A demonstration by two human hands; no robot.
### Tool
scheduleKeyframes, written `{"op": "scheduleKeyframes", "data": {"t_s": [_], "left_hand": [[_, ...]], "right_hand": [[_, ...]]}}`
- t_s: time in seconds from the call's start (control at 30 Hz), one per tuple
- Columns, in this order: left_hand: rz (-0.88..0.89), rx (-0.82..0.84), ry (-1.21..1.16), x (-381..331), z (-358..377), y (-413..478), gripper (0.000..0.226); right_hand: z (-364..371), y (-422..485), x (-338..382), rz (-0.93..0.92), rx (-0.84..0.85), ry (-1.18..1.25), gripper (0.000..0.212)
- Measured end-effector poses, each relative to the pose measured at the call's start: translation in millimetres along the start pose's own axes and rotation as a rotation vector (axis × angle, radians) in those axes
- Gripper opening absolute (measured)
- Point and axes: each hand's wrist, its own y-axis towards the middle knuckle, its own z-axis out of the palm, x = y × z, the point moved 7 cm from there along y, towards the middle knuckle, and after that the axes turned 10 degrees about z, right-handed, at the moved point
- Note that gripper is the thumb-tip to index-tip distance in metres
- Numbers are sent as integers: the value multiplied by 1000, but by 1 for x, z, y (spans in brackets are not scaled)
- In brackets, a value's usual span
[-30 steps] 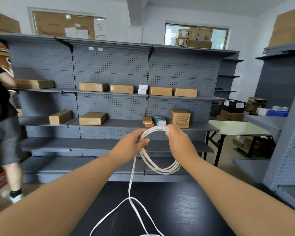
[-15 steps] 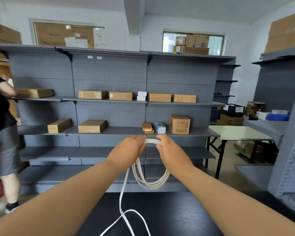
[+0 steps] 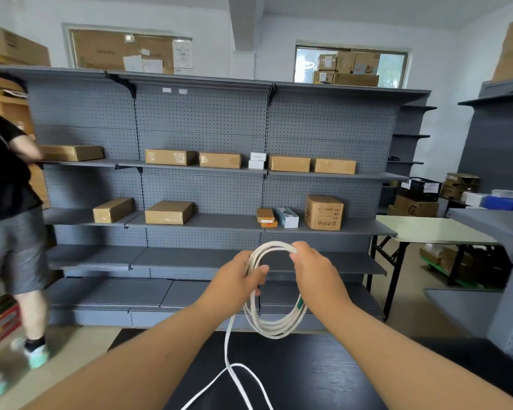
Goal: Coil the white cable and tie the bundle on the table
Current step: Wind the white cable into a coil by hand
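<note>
Hands, our left hand (image 3: 234,281) and right hand (image 3: 314,272), grip the white cable (image 3: 274,327) coil mid-frame; its loose tail leaves the bottom edge.

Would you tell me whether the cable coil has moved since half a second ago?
Yes. The coil has risen toward the shelf holding the cardboard box.

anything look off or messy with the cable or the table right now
Nothing stands out. The white cable hangs as a neat coil held up by the left hand and right hand. Its loose tail trails down onto the black table, which is expected, since the coiling is unfinished.
</note>
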Motion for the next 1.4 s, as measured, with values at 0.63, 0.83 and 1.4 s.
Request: {"op": "scheduleKeyframes", "data": {"t_s": [0.63, 0.83, 1.4], "left_hand": [[163, 37, 473, -19, -1, 13, 25], [179, 112, 527, -27, 3, 13, 26], [115, 35, 385, -41, -2, 3, 24]], "right_hand": [[2, -6, 3, 11, 44, 105, 40], [1, -6, 6, -20, 41, -11, 22], [-32, -7, -20, 163, -153, 257, 24]]}}
